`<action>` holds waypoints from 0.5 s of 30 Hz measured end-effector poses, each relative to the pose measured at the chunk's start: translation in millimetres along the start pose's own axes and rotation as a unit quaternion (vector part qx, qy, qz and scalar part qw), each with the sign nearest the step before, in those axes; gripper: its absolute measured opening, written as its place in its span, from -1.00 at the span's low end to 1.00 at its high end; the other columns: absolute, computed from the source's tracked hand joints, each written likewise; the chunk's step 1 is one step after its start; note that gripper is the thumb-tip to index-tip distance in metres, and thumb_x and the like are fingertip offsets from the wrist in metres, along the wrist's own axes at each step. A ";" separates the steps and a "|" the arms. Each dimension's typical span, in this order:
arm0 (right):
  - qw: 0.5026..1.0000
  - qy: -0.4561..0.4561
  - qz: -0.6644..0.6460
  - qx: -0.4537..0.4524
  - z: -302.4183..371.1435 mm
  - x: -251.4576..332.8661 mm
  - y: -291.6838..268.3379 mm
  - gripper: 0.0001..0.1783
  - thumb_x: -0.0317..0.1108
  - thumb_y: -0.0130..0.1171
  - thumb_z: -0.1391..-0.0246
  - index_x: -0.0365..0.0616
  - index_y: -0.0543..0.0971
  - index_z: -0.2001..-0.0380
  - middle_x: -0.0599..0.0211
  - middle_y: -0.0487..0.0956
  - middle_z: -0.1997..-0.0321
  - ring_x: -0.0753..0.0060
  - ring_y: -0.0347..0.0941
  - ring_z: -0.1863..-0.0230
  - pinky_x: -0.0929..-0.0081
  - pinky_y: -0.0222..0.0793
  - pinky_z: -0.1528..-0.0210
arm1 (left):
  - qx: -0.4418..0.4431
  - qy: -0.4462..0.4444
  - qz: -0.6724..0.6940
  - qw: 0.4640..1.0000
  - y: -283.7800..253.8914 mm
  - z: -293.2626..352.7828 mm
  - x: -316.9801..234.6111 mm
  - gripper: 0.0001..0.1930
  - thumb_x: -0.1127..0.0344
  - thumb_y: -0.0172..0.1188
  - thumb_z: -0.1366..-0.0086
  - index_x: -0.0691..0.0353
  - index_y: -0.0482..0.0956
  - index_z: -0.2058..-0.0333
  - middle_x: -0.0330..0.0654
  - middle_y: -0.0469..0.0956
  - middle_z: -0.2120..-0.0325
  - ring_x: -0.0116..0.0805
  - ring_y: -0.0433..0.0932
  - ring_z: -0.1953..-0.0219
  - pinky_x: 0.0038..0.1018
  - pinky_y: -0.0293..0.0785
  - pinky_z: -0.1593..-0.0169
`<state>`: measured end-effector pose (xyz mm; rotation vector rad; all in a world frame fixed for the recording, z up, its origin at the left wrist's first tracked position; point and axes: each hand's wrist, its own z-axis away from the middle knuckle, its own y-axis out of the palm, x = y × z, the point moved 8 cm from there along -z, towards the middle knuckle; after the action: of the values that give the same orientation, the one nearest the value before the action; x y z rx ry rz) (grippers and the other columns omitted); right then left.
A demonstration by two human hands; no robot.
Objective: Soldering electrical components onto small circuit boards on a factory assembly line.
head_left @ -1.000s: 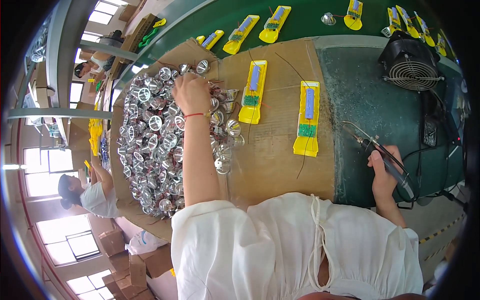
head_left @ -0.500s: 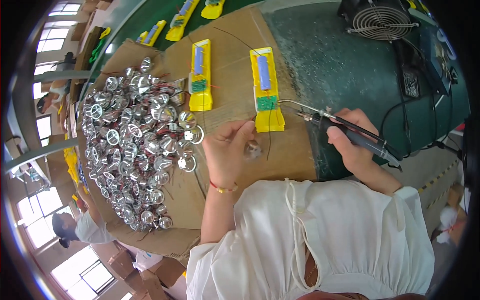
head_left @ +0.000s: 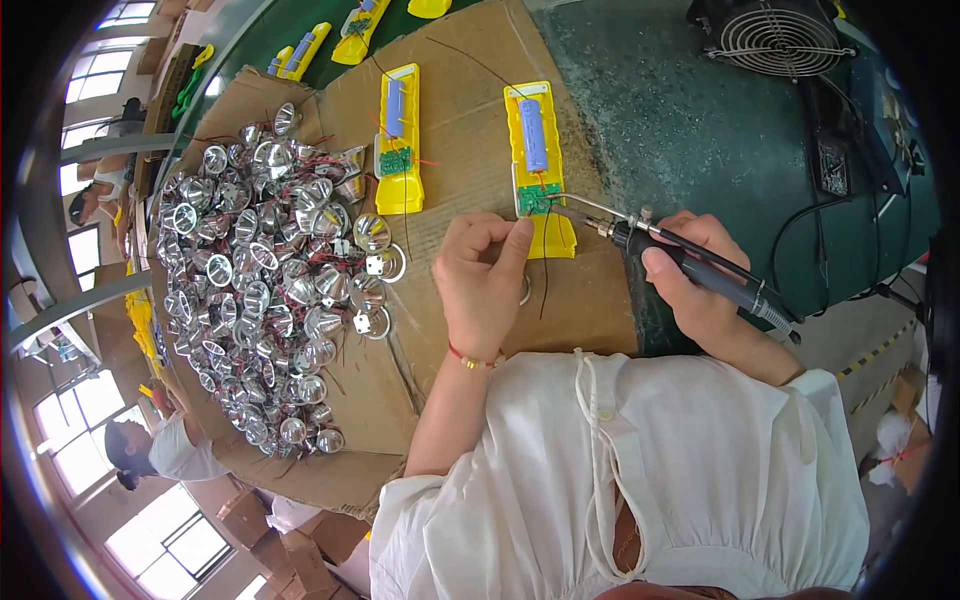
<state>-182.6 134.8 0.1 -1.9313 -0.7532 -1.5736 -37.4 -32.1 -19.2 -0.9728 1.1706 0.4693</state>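
My right hand (head_left: 692, 298) grips a black soldering iron (head_left: 738, 292) with a thin metal feed tube (head_left: 605, 209) along it. Its tip reaches the green circuit board (head_left: 537, 199) in a yellow plastic housing (head_left: 553, 240), which also holds a purple cylindrical battery (head_left: 533, 137). Close to the board's lower left corner, my left hand (head_left: 482, 280) pinches what looks like a thin wire, mostly hidden by the fingertips. Behind that hand a shiny reflector (head_left: 525, 290) shows only in part. A loose black wire (head_left: 545, 270) hangs down over the housing.
A big heap of silvery reflectors with wires (head_left: 260, 290) covers the left of the cardboard (head_left: 450, 130). Another yellow housing (head_left: 400, 195) lies left of mine, with several beyond. A fan with a round grille (head_left: 780, 45) stands far right. Other people sit at left.
The iron's tip has moved from the board's right edge onto the board. My left hand has shifted right and up, closer to the board's lower left corner. The view has shifted slightly.
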 end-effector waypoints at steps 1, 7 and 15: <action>1.000 0.001 0.000 0.001 -1.0 -1.1 1.1 -0.83 -0.43 0.22 0.07 -0.27 0.43 0.46 0.33 0.46 0.58 0.63 0.37 0.62 0.65 0.25 0.58 | 0.000 -0.001 0.000 1.000 0.2 -0.8 1.5 -0.87 0.42 0.25 -0.08 0.37 0.53 0.53 -0.21 0.44 0.49 -0.52 0.39 0.55 -0.61 0.33 0.47; 1.000 -0.003 0.017 0.004 -5.6 -0.5 6.5 -0.83 -0.42 0.22 0.07 -0.26 0.44 0.48 0.34 0.46 0.59 0.65 0.36 0.61 0.67 0.23 0.58 | -0.026 0.012 -0.008 1.000 0.4 -3.3 -3.7 -0.86 0.44 0.25 -0.07 0.38 0.50 0.55 -0.19 0.45 0.50 -0.51 0.42 0.55 -0.61 0.34 0.49; 0.999 -0.020 0.021 0.039 -4.7 0.2 9.5 -0.83 -0.43 0.21 0.06 -0.27 0.43 0.46 0.29 0.47 0.57 0.61 0.37 0.58 0.64 0.25 0.55 | -0.034 0.013 -0.029 0.999 0.8 -4.4 -6.1 -0.88 0.48 0.24 -0.05 0.37 0.48 0.57 -0.18 0.45 0.51 -0.50 0.42 0.58 -0.60 0.35 0.51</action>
<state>-179.1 124.8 0.6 -1.9149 -0.7740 -1.4622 -42.6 -34.4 -14.3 -1.0716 1.1527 0.4543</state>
